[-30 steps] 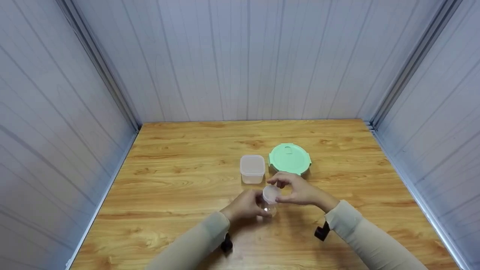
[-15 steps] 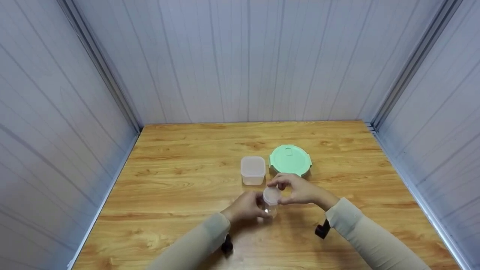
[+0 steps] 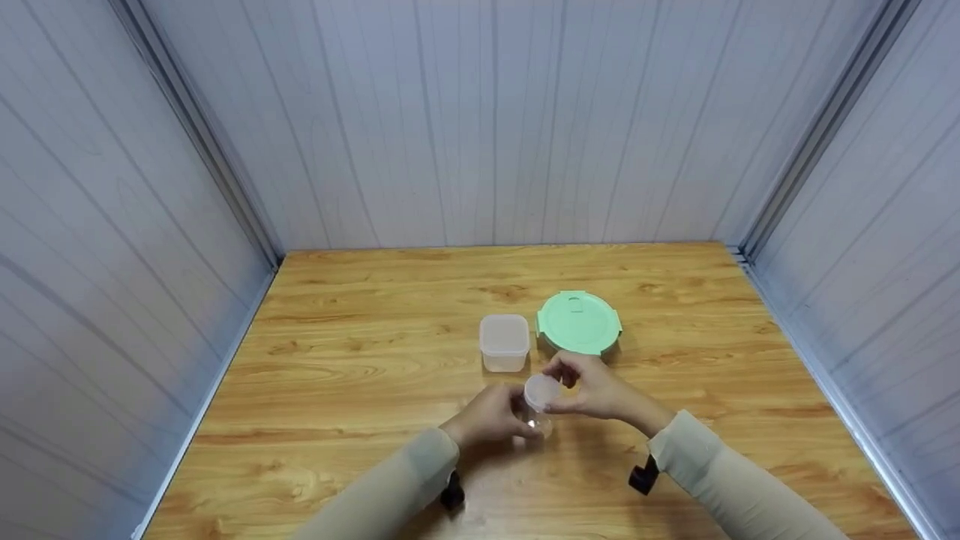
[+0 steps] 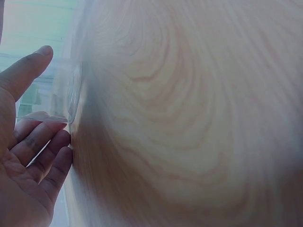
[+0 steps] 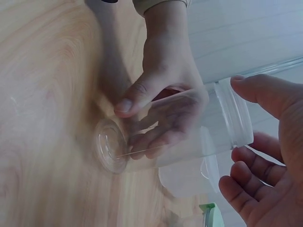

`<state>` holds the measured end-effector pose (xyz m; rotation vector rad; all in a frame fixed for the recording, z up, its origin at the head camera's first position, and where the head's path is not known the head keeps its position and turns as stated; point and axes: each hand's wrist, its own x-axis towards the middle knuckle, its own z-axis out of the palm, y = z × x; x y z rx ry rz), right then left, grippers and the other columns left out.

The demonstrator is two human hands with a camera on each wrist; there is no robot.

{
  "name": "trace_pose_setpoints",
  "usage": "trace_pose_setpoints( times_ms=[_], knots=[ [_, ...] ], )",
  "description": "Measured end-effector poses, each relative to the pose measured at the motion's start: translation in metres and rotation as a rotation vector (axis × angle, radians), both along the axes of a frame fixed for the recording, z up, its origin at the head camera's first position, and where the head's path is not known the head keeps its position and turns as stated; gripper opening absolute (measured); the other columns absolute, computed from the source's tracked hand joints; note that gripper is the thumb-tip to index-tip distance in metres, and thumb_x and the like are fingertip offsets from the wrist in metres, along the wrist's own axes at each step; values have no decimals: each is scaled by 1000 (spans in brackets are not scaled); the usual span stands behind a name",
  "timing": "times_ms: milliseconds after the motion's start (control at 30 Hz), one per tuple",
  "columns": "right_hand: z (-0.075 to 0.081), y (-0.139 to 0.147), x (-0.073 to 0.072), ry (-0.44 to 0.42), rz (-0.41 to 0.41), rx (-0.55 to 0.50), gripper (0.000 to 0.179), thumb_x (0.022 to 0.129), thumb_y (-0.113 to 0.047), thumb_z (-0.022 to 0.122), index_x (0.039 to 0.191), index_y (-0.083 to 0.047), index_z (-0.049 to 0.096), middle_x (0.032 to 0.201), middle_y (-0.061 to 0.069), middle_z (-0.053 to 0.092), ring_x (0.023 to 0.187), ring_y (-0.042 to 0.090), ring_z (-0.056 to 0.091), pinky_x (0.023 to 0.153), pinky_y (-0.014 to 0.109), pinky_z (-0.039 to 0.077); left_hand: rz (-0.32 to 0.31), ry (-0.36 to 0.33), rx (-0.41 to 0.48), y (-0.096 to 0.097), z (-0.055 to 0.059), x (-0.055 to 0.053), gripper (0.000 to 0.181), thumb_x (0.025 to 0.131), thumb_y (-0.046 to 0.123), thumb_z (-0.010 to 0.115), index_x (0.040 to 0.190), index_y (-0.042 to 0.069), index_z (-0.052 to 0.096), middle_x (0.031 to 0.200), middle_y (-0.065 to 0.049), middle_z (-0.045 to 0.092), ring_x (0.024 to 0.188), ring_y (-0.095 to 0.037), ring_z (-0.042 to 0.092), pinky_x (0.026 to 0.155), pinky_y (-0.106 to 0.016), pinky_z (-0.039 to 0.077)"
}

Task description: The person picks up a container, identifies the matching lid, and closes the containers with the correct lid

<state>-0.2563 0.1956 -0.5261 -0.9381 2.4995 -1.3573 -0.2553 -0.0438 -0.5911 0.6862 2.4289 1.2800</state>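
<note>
A clear plastic jar point(image 3: 541, 427) with a round translucent white lid point(image 3: 541, 391) stands upright near the middle of the wooden table, its base right at the surface. My left hand point(image 3: 489, 414) grips the jar's body from the left; the right wrist view shows its thumb and fingers through the transparent wall. On the other side my right hand point(image 3: 600, 391) holds the lid point(image 5: 235, 113) by its edge, thumb at one side and fingertips at the other. In the left wrist view, the jar's lower part point(image 4: 52, 94) lies between left thumb and fingers.
Just behind the jar stands a square translucent container point(image 3: 505, 341) with a lid. To its right is a round container with a mint-green clip lid point(image 3: 579, 322), close beyond the right hand. Pale panel walls point(image 3: 465, 127) enclose the wooden table point(image 3: 360, 322) at the back and sides.
My right hand has turned slightly on the lid, its fingertips and wrist shifting a little. The left hand and the jar have stayed in place.
</note>
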Motion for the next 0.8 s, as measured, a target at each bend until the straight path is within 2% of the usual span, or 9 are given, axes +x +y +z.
trace_pose_setpoints(
  times_ms=[233, 467, 633, 733, 800],
  knots=[
    [-4, -5, 5, 16, -70, 6, 45, 82, -25, 96, 109, -4, 67, 96, 7, 69, 82, 15, 57, 75, 26, 48, 0, 1, 1, 0, -3, -1, 32, 81, 22, 97, 107, 18, 78, 89, 10, 71, 78, -3, 60, 73, -23, 52],
    [-4, -7, 7, 33, -115, 45, 48, 82, -32, 98, 105, -7, 64, 92, 3, 65, 80, 12, 53, 72, 23, 45, -8, 18, 13, 0, -3, -1, 30, 81, 23, 98, 102, 18, 78, 84, 10, 67, 74, -2, 58, 69, -21, 49],
    [-1, -3, 3, 44, -77, 36, 49, 85, -30, 95, 117, -3, 70, 99, 5, 68, 85, 15, 59, 78, 31, 53, 5, 36, -10, 0, -6, -1, 30, 80, 26, 99, 99, 18, 77, 81, 13, 66, 73, -1, 58, 70, -21, 50],
    [2, 0, 0, 30, -7, 18, 49, 91, -24, 90, 128, 0, 70, 109, 10, 72, 95, 23, 65, 87, 37, 58, 8, 33, -10, 0, -6, 0, 31, 80, 26, 98, 101, 18, 77, 83, 14, 66, 75, -1, 59, 72, -22, 51],
    [4, 3, -2, 24, 53, 15, 48, 93, -19, 85, 133, 2, 69, 116, 13, 73, 101, 24, 66, 91, 37, 59, 9, 30, -10, 0, -5, 0, 32, 80, 26, 98, 102, 17, 77, 85, 14, 67, 77, -1, 59, 73, -22, 51]
  ],
)
